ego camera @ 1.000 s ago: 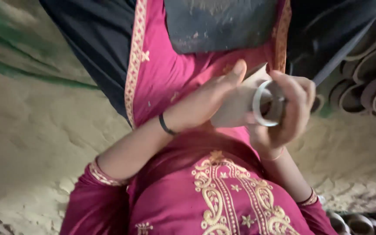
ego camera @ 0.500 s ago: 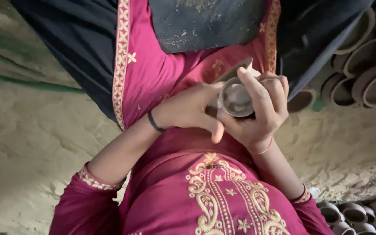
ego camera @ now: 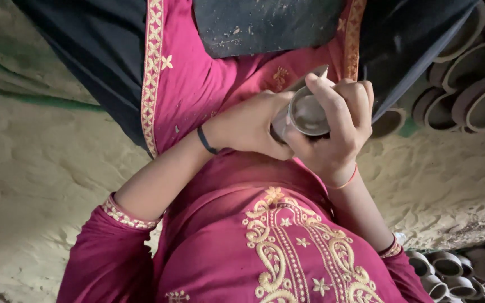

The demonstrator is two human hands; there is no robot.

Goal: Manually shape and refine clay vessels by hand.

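Observation:
A small grey wet clay cup sits between both hands over my lap, its open mouth turned up toward me. My right hand wraps around it from the right, fingers curled over its rim and wall. From the left, my left hand, with a black band on the wrist, presses curled fingers against the cup's side. A thin pale pointed piece sticks out just behind the cup; which hand holds it is hidden.
A dark dusty slab lies on my lap over pink cloth. Rows of brown clay cups are stacked at the upper right, and more small cups at the lower right. Pale dried mud ground spreads on both sides.
My left hand went from a flat open palm beside the cup to curled fingers pressed on it. The cup has turned so its mouth faces me, and both hands have shifted slightly left.

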